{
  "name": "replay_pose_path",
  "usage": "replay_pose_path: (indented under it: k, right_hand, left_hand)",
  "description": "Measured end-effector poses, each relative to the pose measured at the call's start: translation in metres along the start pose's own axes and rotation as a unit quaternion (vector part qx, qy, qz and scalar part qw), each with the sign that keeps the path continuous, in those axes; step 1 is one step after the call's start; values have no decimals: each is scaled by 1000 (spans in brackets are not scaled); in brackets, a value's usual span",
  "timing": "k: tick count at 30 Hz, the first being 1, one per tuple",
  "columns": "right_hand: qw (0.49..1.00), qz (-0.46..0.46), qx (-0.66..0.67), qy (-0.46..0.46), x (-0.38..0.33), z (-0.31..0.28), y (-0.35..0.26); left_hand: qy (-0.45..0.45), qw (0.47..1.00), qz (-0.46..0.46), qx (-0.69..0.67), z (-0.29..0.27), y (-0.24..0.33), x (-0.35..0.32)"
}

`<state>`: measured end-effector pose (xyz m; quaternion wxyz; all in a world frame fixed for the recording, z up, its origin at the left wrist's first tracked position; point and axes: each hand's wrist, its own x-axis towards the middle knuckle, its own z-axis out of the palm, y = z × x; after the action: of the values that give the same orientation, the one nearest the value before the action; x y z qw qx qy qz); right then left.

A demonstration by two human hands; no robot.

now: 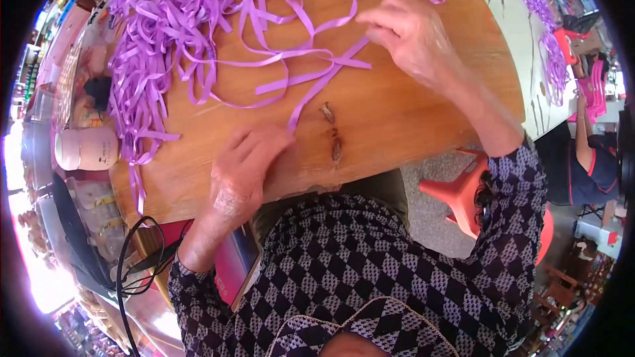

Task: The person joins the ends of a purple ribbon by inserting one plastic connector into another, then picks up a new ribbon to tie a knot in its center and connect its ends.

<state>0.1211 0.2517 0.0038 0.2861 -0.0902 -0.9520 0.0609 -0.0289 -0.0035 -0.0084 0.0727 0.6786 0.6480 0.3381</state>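
Observation:
A length of purple ribbon (319,91) runs taut and slanting over the wooden table between my hands. My left hand (241,165), near the table's front edge, has its fingers closed on the lower end. Farther off to the right, my right hand (413,36) pinches the ribbon's upper part between thumb and fingers. Other loose strands of ribbon cross under and beside this length. To the left, a large tangled heap of the same purple ribbon (155,46) covers much of the tabletop.
The round-edged wooden table (423,116) has dark knots. A pinkish jar (87,149) stands at its left edge, near a black cable (122,271). An orange stool (456,188) is at the right. Beyond, more purple ribbon (552,59) hangs near another person (598,165).

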Motion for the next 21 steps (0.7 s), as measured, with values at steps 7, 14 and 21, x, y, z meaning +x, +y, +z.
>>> replay_pose_path:
  k: [7, 14, 21]
  right_hand:
    - [995, 80, 23, 50, -1, 7, 14]
    - [998, 19, -51, -27, 16, 36, 13]
    - [999, -8, -26, 37, -1, 17, -27]
  left_hand:
    - [-12, 990, 13, 137, -17, 9, -5]
    - [-18, 981, -13, 195, -20, 7, -8]
    - [-34, 996, 36, 73, -29, -14, -13]
